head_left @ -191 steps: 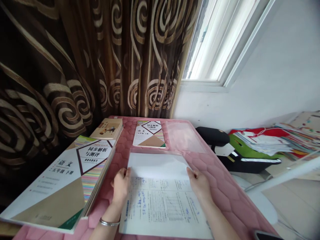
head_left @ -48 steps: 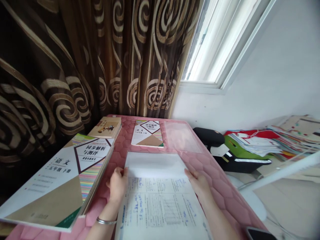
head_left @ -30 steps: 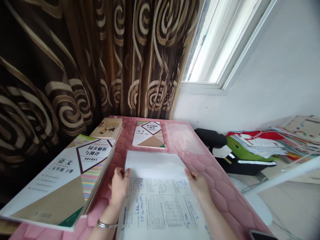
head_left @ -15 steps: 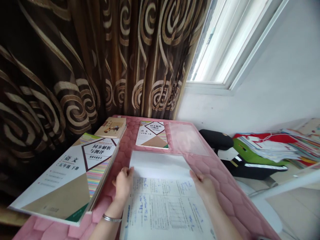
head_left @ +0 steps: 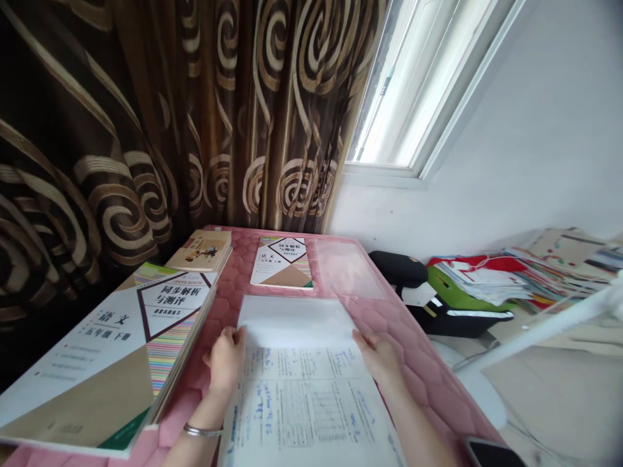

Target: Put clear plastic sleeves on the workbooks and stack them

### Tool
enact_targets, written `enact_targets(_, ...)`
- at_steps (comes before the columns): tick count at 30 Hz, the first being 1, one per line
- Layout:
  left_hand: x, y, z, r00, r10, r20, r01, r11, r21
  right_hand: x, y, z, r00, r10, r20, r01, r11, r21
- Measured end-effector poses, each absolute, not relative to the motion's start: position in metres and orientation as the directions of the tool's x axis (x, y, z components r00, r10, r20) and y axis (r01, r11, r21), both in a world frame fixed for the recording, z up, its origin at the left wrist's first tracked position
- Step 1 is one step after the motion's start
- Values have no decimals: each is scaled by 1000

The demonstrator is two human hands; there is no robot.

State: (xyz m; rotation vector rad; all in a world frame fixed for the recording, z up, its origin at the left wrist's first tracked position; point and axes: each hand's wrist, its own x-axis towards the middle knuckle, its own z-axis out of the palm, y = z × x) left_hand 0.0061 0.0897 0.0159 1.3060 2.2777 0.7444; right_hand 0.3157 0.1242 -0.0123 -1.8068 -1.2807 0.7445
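Little has changed over the last few seconds: my left hand (head_left: 224, 360) and right hand (head_left: 382, 358) still grip the side edges of the worksheet (head_left: 304, 402), fingers curled on it. It lies near me on the pink desk (head_left: 428, 383), its far part under a clear sleeve (head_left: 294, 321), no deeper than before, so sliding it in looks stalled. Stacked workbooks (head_left: 111, 363) sit left, another book (head_left: 283, 261) far, an empty sleeve (head_left: 348, 269) beside it

Your worksheet (head_left: 306, 402) and the phone (head_left: 494, 452) run off the bottom edge, the big workbook's (head_left: 97, 363) left corner is cropped too, and the worksheet's handwriting is too small to read.
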Motion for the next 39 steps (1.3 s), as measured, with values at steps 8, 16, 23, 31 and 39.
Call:
enact_targets(8,-1,85,18,-461,881,-105,550,376,746,311,126,-17,386,921,46,518,-175,-837)
enact_targets(16,5,91,18,-472,875,-112,608,414,678,311,127,-13,377,926,25,525,-192,-829)
enact_targets(23,4,92,16,-484,870,-94,601,409,687,311,123,-10,357,933,-41,424,-200,-883)
enact_targets(31,5,91,14,-481,869,-112,595,418,687,314,131,-24,353,935,38,530,-166,-831)
enact_targets(39,54,39,33,-109,891,440,954,-31,299,312,133,-26,363,928,84,580,-155,-800)
